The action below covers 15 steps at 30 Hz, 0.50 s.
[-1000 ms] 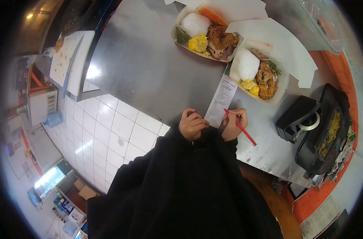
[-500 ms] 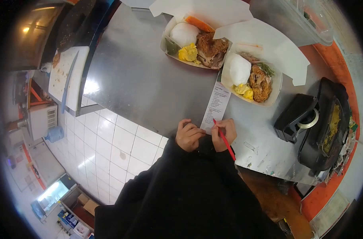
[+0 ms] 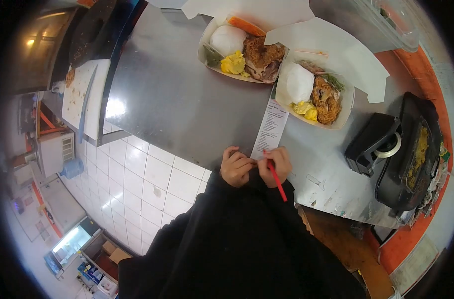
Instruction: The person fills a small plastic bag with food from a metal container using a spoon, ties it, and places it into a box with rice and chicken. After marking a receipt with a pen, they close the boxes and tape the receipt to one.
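A printed receipt point(image 3: 270, 127) lies on the steel counter, its upper end beside the food boxes. My right hand point(image 3: 277, 167) is closed around a red pen point(image 3: 277, 183), whose tip meets the lower part of the paper. At the receipt's bottom left edge, my left hand point(image 3: 236, 167) has curled fingers holding the paper's end. Two open paper boxes stand beyond: the left box point(image 3: 205, 59) and the right box point(image 3: 347, 110). Each contains white rice point(image 3: 297, 83), yellow scrambled-looking food point(image 3: 233, 64) and browned fried chicken point(image 3: 326, 102).
To the right on the counter point(image 3: 182, 99) are a black tape dispenser point(image 3: 361, 149) and a black container point(image 3: 401, 184) with yellow bits. A clear plastic tub point(image 3: 381, 30) stands at the upper right. On the left, a knife point(image 3: 86, 104) lies on a white cutting board point(image 3: 98, 99).
My right hand has shifted slightly left and up, and the pen has tilted with its rear end further left. My left hand stays at the receipt's edge. The view has moved a little.
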### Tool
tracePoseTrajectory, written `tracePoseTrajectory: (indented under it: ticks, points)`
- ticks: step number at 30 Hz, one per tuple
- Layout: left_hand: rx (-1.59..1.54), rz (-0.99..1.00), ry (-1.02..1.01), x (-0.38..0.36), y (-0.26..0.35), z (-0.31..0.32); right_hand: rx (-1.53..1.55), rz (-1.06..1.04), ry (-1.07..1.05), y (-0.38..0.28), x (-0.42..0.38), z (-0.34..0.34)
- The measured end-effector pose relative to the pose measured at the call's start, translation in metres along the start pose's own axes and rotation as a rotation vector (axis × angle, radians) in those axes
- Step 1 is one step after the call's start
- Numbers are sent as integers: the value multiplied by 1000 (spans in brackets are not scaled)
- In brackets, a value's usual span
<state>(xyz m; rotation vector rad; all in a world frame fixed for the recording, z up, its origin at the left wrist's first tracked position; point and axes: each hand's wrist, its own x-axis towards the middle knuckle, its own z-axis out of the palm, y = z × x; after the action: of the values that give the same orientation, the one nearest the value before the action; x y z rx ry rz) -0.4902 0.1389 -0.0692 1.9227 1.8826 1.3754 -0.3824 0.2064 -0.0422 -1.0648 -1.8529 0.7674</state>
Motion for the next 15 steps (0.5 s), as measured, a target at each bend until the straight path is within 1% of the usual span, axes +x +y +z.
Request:
tracePoseTrajectory:
  ticks: [1, 3, 4, 6, 7, 9, 13, 15]
  points:
    - [-8, 1, 17, 1, 0, 0, 2, 0, 2, 0, 1, 0]
    - [-19, -1, 28, 1, 0, 1, -27, 71, 92, -1, 4, 0]
    - [-32, -5, 39, 2, 0, 0, -21, 68, 92, -2, 5, 1]
    - [-23, -9, 14, 6, 4, -5, 108, -29, 36, -4, 7, 2]
    - [-22, -12, -12, 9, 5, -7, 114, -33, 34, -3, 6, 2]
    - [-38, -8, -8, 9, 4, -7, 28, 108, 119, -1, 5, 0]
    - [-48, -3, -21, 7, 3, -7, -1, 150, 88, -3, 3, 1]
    - [-32, 3, -59, 8, 2, -10, 39, 156, 140, 2, 1, 4]
